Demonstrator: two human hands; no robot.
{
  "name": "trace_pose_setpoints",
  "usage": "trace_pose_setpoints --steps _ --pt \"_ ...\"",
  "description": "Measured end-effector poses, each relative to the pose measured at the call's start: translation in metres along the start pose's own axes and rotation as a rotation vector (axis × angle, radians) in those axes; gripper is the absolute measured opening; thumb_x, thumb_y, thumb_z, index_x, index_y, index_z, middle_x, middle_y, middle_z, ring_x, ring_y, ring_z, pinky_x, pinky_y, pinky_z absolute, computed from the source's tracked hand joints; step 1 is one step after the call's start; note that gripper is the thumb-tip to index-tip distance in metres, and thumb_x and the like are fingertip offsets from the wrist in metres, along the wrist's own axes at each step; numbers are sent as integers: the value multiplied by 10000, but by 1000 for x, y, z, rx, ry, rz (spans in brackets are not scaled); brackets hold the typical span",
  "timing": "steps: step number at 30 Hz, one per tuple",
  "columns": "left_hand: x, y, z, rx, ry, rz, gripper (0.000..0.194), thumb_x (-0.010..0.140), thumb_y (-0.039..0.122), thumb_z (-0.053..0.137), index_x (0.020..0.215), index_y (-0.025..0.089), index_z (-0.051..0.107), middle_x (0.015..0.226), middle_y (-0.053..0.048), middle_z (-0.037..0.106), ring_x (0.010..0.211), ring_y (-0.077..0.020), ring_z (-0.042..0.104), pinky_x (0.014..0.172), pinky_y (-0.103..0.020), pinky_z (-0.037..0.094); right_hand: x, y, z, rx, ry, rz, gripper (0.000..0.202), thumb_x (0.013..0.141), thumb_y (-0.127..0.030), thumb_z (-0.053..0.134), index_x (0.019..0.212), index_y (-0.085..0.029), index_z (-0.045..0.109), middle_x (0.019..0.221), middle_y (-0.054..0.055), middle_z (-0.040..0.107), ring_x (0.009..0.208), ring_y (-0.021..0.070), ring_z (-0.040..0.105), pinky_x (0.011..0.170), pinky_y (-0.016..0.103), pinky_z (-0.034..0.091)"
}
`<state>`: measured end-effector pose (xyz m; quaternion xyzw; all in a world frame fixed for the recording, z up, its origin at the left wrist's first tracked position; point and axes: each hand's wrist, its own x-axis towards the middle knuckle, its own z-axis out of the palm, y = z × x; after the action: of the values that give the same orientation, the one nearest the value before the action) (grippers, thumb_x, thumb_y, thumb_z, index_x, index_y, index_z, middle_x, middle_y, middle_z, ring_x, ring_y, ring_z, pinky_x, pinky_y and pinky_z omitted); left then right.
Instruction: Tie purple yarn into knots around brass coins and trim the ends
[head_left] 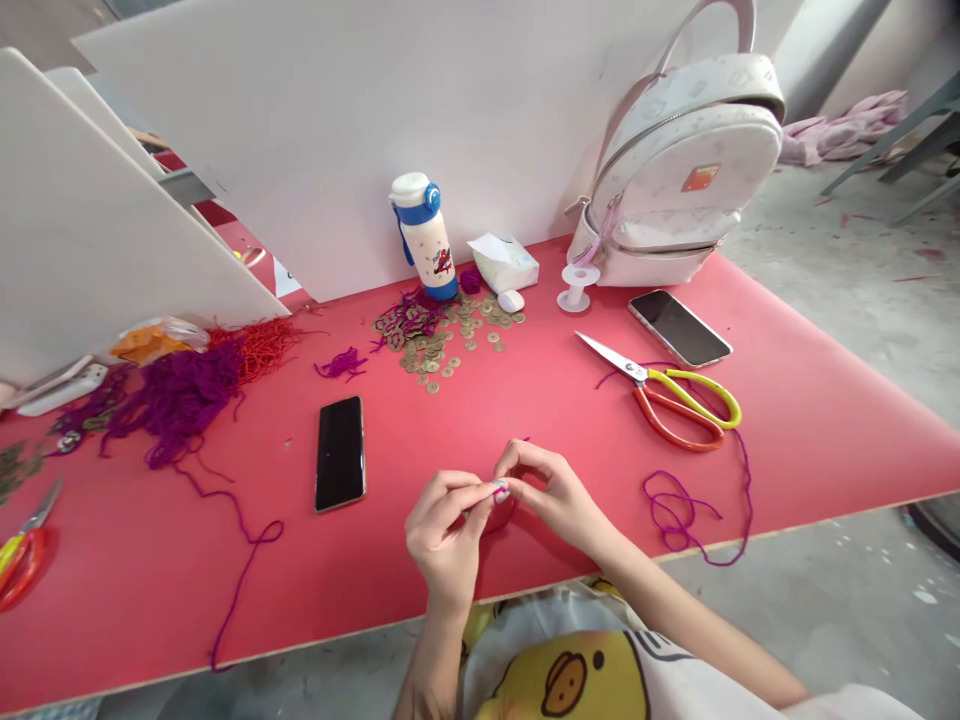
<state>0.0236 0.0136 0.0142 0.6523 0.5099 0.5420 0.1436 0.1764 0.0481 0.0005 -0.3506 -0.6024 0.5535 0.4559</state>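
Near the table's front edge, my left hand and my right hand meet fingertip to fingertip. Both pinch a small piece of purple cord, mostly covered by the fingers; a strand of it curves below my right fingers. Scissors with yellow and red handles lie to the right, over a purple cord. A loose length of purple cord curls near the front edge at the right. Beyond my hands are brass-coloured coins with holes, some tied with purple cord.
A black phone lies left of my hands, another at the right. Behind stand a bottle, tissue pack, white spool and backpack. Purple threads and second scissors lie on the left.
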Motion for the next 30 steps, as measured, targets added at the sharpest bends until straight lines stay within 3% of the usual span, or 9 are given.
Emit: trace_pose_setpoints --steps 5,10,13,19,21,23,25,27,30 --pt "1 -4 1 -71 -63 -207 101 866 167 706 794 214 758 788 -9 634 693 -123 617 586 -200 477 -1 -6 -11 -373 -69 -100 224 953 -404 619 837 -212 614 896 47 614 854 206 544 754 314 426" --pt "1 -6 -3 -128 -182 -213 105 827 163 747 736 204 777 1010 -52 657 610 -85 524 585 -228 458 1 -14 -21 -413 -15 -108 376 1043 -356 401 698 -211 435 706 -2 464 697 170 452 650 283 355" --pt "0 -2 -6 -327 -239 -249 87 812 208 780 727 216 796 1072 -72 706 535 -63 460 528 -238 419 4 -14 -30 -419 13 2 402 1029 -369 382 658 -217 355 640 -25 394 620 149 390 602 279 309" --pt "-1 9 -9 -808 -410 -354 65 747 260 841 695 245 805 711 -56 766 506 -130 612 491 -240 465 4 -8 -70 -297 150 244 434 956 -524 395 644 -223 375 589 -46 339 532 123 325 520 260 278" --pt "0 9 -6 -816 -349 -431 105 723 269 858 652 231 791 648 -50 737 514 -141 626 493 -238 476 2 -6 -85 -468 273 289 441 936 -527 431 620 -223 378 559 -39 358 522 127 329 508 257 256" --pt "0 6 -1 -746 -196 -536 174 713 304 863 602 212 765 631 -46 712 525 -129 601 491 -226 457 1 -6 -94 -698 403 359 372 884 -490 537 641 -217 470 553 -20 450 525 141 383 497 253 234" --pt "2 2 5 -650 -46 -660 197 711 333 856 610 195 759 626 -33 679 510 -100 528 463 -204 405 -1 -8 -94 -778 458 353 258 849 -442 611 730 -215 580 604 -1 560 541 153 452 499 247 261" --pt "3 -2 10 -584 28 -753 197 705 351 850 647 181 770 613 -12 631 485 -72 426 428 -188 331 -5 -13 -82 -660 377 228 220 880 -411 605 820 -205 655 662 14 622 555 150 497 528 251 335" --pt "5 -5 16 -559 62 -800 207 694 354 844 655 164 770 589 9 569 498 -63 368 433 -182 293 -14 -22 -48 -412 92 22 285 957 -372 555 846 -193 747 673 27 624 584 145 532 554 247 392"
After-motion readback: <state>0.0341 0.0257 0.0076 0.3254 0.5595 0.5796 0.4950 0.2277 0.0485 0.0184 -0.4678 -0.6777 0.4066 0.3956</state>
